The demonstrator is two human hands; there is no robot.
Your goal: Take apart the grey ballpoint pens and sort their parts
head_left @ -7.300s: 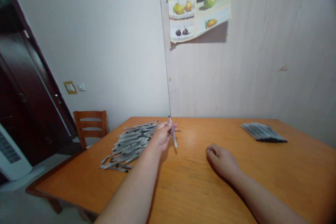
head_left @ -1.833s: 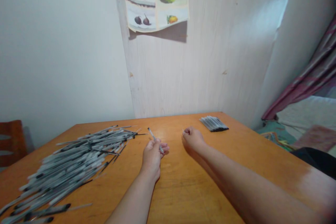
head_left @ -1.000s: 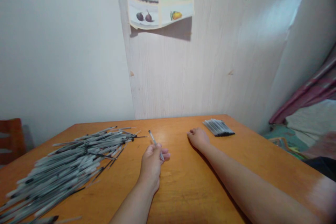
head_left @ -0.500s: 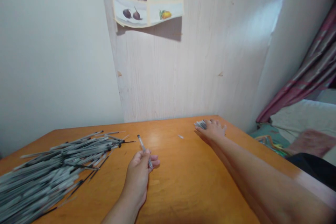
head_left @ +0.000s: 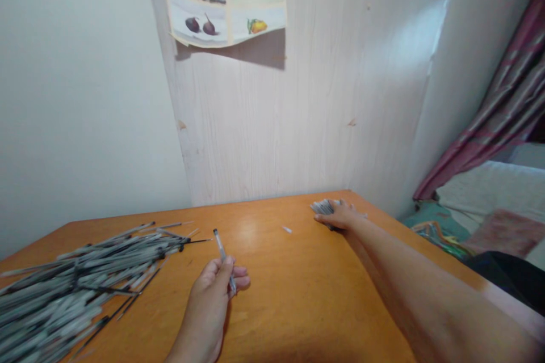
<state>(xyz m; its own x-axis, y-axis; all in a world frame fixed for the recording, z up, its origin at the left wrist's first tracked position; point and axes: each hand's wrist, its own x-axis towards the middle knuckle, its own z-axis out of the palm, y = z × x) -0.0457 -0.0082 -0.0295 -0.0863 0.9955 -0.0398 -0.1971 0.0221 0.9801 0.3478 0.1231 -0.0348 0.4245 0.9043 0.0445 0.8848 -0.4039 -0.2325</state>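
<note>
Left hand (head_left: 210,289): near, left of the middle of the table (head_left: 289,300), thumb and fingers pinching one slim clear pen (head_left: 219,243); outer fingers reach out past it to the right

That pen slants, its dark end far and a little left, its other end near, at the fingers

Right hand (head_left: 340,216): at the far right of the table, palm down over a small row of pens (head_left: 322,206), thumb stretched left, away from the fingers; cannot tell whether they close on any of them, since the hand hides much of the row

Small clear piece (head_left: 286,229) lies alone on the wood, between the two hands, nearer the far edge; too small to name

Big loose heap of pens (head_left: 72,289) on the left, grey and clear with black parts, ends pointing mostly far right, a few thin dark rods (head_left: 138,294) poking out at its right side; near part blurred

Beyond the table: pale wall (head_left: 272,142) with a fruit print (head_left: 229,5)

Far right: pink-purple curtain (head_left: 481,113), below it a reddish cloth (head_left: 502,229)
</note>
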